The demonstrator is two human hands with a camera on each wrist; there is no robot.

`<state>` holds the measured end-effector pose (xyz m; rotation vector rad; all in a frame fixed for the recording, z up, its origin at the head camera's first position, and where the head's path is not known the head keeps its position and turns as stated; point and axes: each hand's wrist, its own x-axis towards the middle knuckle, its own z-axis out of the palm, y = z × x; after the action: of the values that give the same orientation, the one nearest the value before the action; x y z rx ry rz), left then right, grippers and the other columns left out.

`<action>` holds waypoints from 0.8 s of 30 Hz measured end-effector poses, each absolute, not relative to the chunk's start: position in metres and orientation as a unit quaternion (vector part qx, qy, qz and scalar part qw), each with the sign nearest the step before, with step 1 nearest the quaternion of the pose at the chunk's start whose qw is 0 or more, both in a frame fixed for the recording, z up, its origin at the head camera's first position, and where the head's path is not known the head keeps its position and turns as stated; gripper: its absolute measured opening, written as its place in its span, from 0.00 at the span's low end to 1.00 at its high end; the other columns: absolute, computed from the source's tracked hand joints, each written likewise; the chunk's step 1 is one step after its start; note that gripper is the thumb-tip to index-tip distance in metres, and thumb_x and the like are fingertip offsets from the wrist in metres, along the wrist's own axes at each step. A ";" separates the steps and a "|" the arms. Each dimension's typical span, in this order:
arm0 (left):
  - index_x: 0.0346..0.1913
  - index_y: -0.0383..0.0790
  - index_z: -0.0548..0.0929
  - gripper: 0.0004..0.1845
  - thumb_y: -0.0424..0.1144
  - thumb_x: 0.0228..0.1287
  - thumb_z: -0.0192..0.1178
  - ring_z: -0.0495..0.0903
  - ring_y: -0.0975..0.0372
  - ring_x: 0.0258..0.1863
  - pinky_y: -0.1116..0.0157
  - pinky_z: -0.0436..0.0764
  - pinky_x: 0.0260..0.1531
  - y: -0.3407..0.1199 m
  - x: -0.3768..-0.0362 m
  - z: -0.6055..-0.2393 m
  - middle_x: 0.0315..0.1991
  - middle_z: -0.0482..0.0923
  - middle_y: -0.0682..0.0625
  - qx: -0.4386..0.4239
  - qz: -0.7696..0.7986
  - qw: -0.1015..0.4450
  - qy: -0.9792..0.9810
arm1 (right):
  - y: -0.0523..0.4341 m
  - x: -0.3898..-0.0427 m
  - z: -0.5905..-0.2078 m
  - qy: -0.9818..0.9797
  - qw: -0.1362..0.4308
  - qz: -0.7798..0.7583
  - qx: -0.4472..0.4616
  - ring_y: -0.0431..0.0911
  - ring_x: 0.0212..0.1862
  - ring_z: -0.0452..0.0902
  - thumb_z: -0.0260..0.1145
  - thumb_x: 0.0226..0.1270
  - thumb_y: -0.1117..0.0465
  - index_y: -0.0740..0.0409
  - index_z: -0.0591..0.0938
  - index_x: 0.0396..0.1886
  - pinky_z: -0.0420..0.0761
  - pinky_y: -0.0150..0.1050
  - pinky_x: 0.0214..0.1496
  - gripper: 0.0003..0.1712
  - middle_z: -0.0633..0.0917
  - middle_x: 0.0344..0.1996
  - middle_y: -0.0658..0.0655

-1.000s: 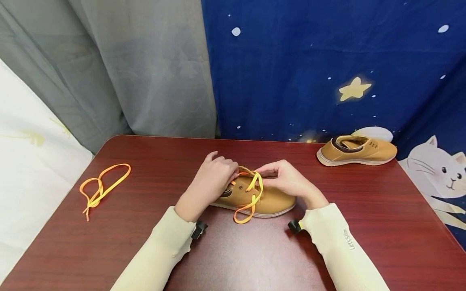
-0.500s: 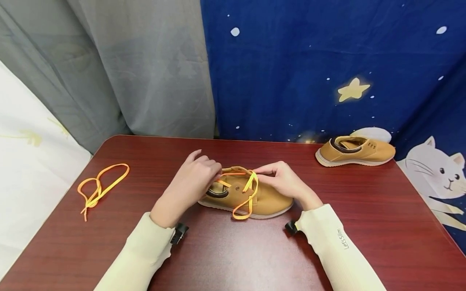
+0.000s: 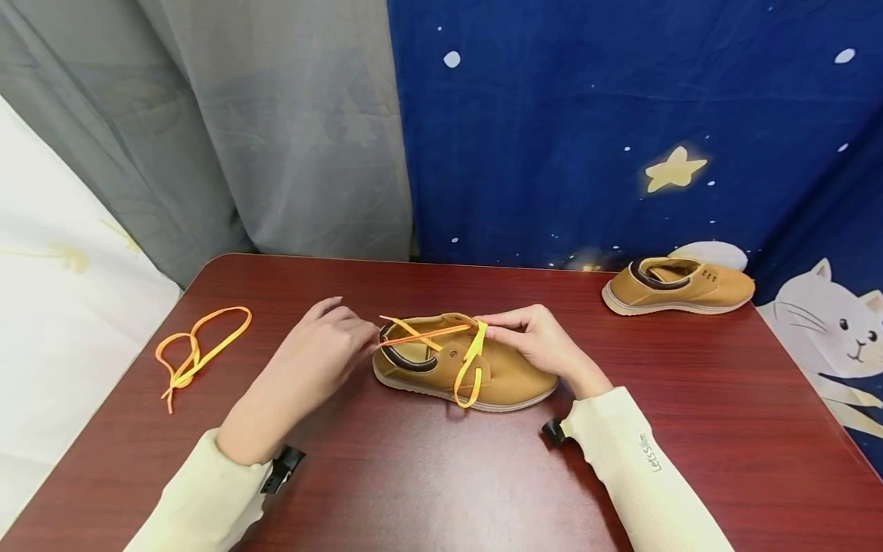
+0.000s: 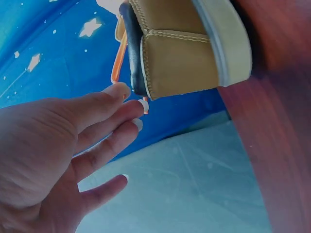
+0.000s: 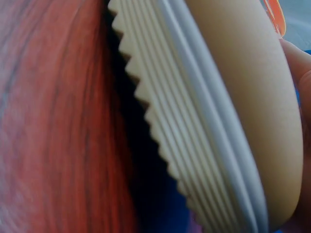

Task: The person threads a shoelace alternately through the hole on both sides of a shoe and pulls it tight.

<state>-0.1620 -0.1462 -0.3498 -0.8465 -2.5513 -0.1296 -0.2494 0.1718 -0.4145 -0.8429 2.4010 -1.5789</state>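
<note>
A tan shoe (image 3: 483, 372) lies on its sole mid-table, toe to the right. An orange lace (image 3: 472, 360) is threaded through its eyelets and hangs over the near side. My left hand (image 3: 320, 349) is just left of the heel and pinches the lace's end, which runs taut to the eyelets. In the left wrist view the fingers (image 4: 114, 119) are nearly straight beside the shoe's heel (image 4: 180, 58), with the lace (image 4: 118, 63) above them. My right hand (image 3: 534, 337) grips the shoe's upper at the eyelets. The right wrist view shows only the ribbed sole (image 5: 194, 126).
A second tan shoe (image 3: 679, 285) without a lace stands at the table's far right. A loose orange lace (image 3: 196, 354) lies at the left edge. The dark red table (image 3: 441, 491) is backed by grey and blue curtains.
My left hand has drawn away to the left of the shoe, pulling the lace through. The loop hanging over the near side has shortened. The right hand has stayed in place.
</note>
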 end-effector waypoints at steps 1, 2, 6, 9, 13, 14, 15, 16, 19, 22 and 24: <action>0.28 0.44 0.81 0.08 0.33 0.60 0.70 0.82 0.57 0.36 0.47 0.73 0.64 -0.147 -0.160 -0.351 0.27 0.85 0.52 -0.305 -0.047 0.219 -0.926 | 0.172 -0.249 -0.415 0.800 0.071 -0.527 -0.280 0.32 0.53 0.84 0.70 0.68 0.61 0.56 0.88 0.53 0.81 0.29 0.56 0.15 0.90 0.49 0.55; 0.28 0.44 0.81 0.08 0.33 0.60 0.70 0.82 0.57 0.36 0.47 0.73 0.64 -0.149 -0.158 -0.351 0.27 0.85 0.52 -0.304 -0.046 0.217 -0.926 | 0.172 -0.249 -0.415 0.800 0.069 -0.527 -0.280 0.33 0.53 0.84 0.70 0.68 0.61 0.56 0.88 0.53 0.81 0.29 0.57 0.15 0.90 0.49 0.55; 0.26 0.44 0.78 0.11 0.32 0.57 0.72 0.81 0.57 0.34 0.47 0.74 0.62 -0.158 -0.151 -0.352 0.25 0.83 0.53 -0.304 -0.038 0.222 -0.926 | 0.171 -0.248 -0.416 0.802 0.060 -0.524 -0.281 0.33 0.53 0.84 0.70 0.68 0.60 0.55 0.88 0.53 0.81 0.29 0.56 0.15 0.90 0.49 0.55; 0.24 0.44 0.76 0.13 0.30 0.55 0.72 0.79 0.58 0.31 0.48 0.75 0.60 -0.168 -0.144 -0.351 0.22 0.80 0.54 -0.301 -0.035 0.234 -0.924 | 0.171 -0.249 -0.416 0.802 0.054 -0.523 -0.283 0.32 0.52 0.84 0.70 0.68 0.61 0.56 0.88 0.53 0.81 0.28 0.55 0.15 0.90 0.49 0.56; 0.24 0.45 0.76 0.13 0.30 0.54 0.72 0.78 0.59 0.29 0.48 0.76 0.57 -0.181 -0.134 -0.351 0.21 0.78 0.55 -0.299 -0.039 0.244 -0.922 | 0.172 -0.249 -0.416 0.805 0.052 -0.521 -0.280 0.30 0.51 0.84 0.70 0.68 0.62 0.58 0.89 0.52 0.81 0.28 0.54 0.14 0.90 0.48 0.57; 0.24 0.45 0.76 0.13 0.30 0.53 0.72 0.78 0.58 0.29 0.48 0.76 0.57 -0.184 -0.132 -0.352 0.20 0.77 0.55 -0.299 -0.041 0.245 -0.921 | 0.172 -0.249 -0.416 0.805 0.053 -0.521 -0.279 0.30 0.51 0.84 0.69 0.68 0.62 0.58 0.89 0.52 0.81 0.28 0.54 0.14 0.90 0.48 0.57; 0.24 0.46 0.76 0.13 0.31 0.53 0.72 0.78 0.59 0.29 0.48 0.76 0.57 -0.187 -0.129 -0.352 0.21 0.77 0.56 -0.299 -0.042 0.245 -0.921 | 0.172 -0.249 -0.416 0.806 0.053 -0.521 -0.278 0.30 0.50 0.84 0.69 0.68 0.62 0.58 0.89 0.52 0.81 0.28 0.54 0.14 0.90 0.48 0.57; 0.25 0.46 0.76 0.12 0.31 0.53 0.71 0.78 0.59 0.30 0.48 0.75 0.57 -0.190 -0.127 -0.353 0.21 0.77 0.56 -0.298 -0.044 0.246 -0.921 | 0.172 -0.249 -0.415 0.806 0.054 -0.520 -0.277 0.30 0.50 0.84 0.69 0.68 0.62 0.58 0.89 0.52 0.81 0.28 0.54 0.14 0.90 0.48 0.57; 0.26 0.46 0.77 0.11 0.32 0.52 0.71 0.78 0.60 0.30 0.48 0.74 0.57 -0.199 -0.120 -0.355 0.22 0.77 0.57 -0.298 -0.049 0.245 -0.921 | 0.173 -0.249 -0.416 0.807 0.056 -0.519 -0.275 0.30 0.50 0.84 0.69 0.68 0.62 0.58 0.89 0.52 0.82 0.28 0.53 0.14 0.90 0.48 0.57; 0.27 0.48 0.77 0.11 0.32 0.51 0.70 0.77 0.61 0.30 0.49 0.73 0.58 -0.208 -0.114 -0.358 0.23 0.76 0.60 -0.301 -0.057 0.238 -0.922 | 0.173 -0.249 -0.416 0.808 0.055 -0.518 -0.274 0.30 0.50 0.84 0.69 0.69 0.62 0.58 0.89 0.51 0.82 0.28 0.52 0.14 0.90 0.48 0.57; 0.27 0.49 0.77 0.09 0.34 0.55 0.68 0.77 0.63 0.30 0.50 0.73 0.57 -0.214 -0.109 -0.360 0.23 0.75 0.62 -0.302 -0.065 0.233 -0.922 | 0.172 -0.250 -0.417 0.809 0.054 -0.516 -0.276 0.30 0.50 0.84 0.69 0.69 0.62 0.57 0.89 0.51 0.82 0.28 0.52 0.13 0.90 0.47 0.57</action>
<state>-0.1094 -0.2143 -0.3598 -0.8295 -2.5320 -0.1781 -0.2503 0.1722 -0.4170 -0.8375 2.4590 -1.5684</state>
